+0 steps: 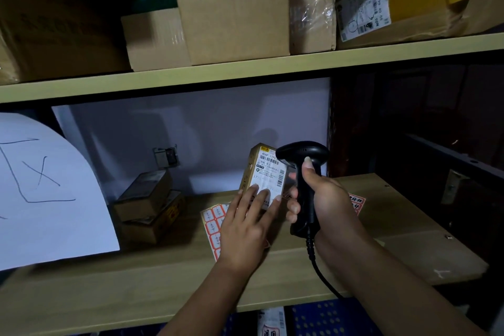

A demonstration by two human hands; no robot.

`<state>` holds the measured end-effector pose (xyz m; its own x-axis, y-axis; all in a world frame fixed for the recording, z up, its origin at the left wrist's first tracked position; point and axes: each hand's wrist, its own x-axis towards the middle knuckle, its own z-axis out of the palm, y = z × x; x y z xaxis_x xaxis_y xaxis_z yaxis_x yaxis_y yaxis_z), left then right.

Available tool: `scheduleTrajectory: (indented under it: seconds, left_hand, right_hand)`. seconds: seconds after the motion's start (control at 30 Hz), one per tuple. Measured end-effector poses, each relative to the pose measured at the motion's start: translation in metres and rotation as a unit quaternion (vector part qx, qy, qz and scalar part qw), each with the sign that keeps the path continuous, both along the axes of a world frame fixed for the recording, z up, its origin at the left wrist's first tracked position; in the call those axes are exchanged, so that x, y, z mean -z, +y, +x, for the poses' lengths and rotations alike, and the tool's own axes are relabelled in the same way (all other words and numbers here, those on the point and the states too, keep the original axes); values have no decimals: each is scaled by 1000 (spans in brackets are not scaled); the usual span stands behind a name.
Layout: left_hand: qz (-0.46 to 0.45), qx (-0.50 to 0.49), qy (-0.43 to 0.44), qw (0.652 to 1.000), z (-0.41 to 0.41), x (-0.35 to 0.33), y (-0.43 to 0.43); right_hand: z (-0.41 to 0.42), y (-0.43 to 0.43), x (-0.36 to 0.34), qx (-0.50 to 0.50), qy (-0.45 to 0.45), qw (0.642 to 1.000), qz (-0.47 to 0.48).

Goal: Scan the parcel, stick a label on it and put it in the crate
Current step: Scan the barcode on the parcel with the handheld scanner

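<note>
A small yellowish parcel point(263, 169) with a white barcode label stands tilted on the wooden shelf point(136, 289). My left hand point(245, 226) holds it from the front, fingers spread over the lower part of its label. My right hand point(321, 199) grips a black handheld scanner point(302, 161), whose head sits right beside the parcel's barcode. A sheet of red-and-white stickers point(214, 218) lies flat on the shelf under my left hand. Another sticker sheet point(357, 203) peeks out behind my right wrist. A blue perforated crate point(327, 316) shows below the shelf's front edge.
Two small brown boxes point(150, 204) are stacked at the shelf's back left. A large white sheet with pen marks point(46, 185) hangs at the left. Several cardboard boxes point(231, 3) fill the upper shelf. The scanner's cable point(321, 275) runs down over the shelf edge.
</note>
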<state>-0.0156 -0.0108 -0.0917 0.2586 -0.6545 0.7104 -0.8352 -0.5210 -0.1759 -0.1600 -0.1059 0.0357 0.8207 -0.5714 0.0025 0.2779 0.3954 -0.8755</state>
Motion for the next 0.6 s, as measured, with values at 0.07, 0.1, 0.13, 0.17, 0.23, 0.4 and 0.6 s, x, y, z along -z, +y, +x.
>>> scheduleTrajectory:
  seconds: [0.07, 0.1, 0.13, 0.17, 0.23, 0.4, 0.6]
  left_hand:
    - [-4, 4, -5, 1000, 0, 0, 0]
    - [-5, 5, -5, 1000, 0, 0, 0]
    - [-4, 5, -4, 1000, 0, 1, 0]
    - [-1, 3, -2, 1000, 0, 0, 0]
    - [2, -3, 2, 1000, -1, 0, 0]
    - [-14, -2, 15, 1000, 1, -1, 5]
    - [-66, -17, 68, 995, 1, -3, 20]
  right_hand:
    - [0, 0, -1, 1, 2, 1000, 5]
    - [0, 0, -1, 2, 1, 1000, 8]
    - [1, -1, 0, 2, 0, 1000, 10]
    - [1, -1, 0, 0, 0, 1000, 9]
    - [1, -2, 2, -2, 2, 1000, -4]
    - [-1, -23, 18, 45, 87, 981, -167]
    - [1, -101, 65, 51, 263, 805, -530]
